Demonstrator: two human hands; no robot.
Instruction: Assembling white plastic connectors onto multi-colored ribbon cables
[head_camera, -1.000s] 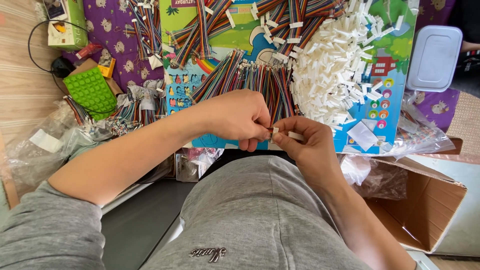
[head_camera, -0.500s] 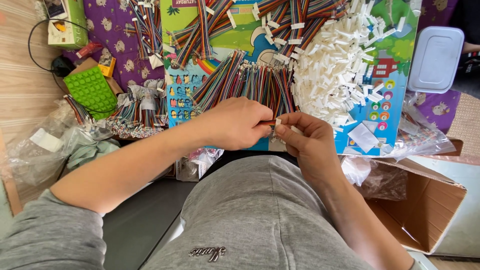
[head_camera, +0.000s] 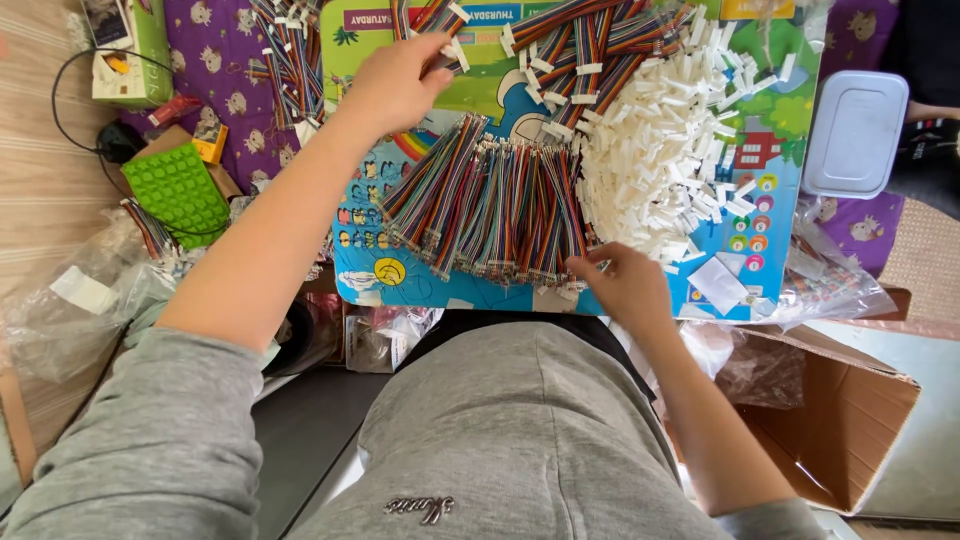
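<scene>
I'm seeing wires (head_camera: 490, 205) beyond counting; left hand (head_camera: 395, 85) stretching out, curled on a wire bundle (head_camera: 440, 18), right hand (head_camera: 620, 285) fingers pinching together.

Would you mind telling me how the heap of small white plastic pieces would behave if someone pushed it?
The white plastic pieces lie loose and jumbled, so a push would probably scatter them rather than move them together. They look small and hollow, hence likely light. Resting on the smooth printed board, they may slide easily.

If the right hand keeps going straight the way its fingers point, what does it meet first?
Probably the near ends of the rainbow wire bundles: the right hand points up-left at them, though the height above them is unclear.
</scene>
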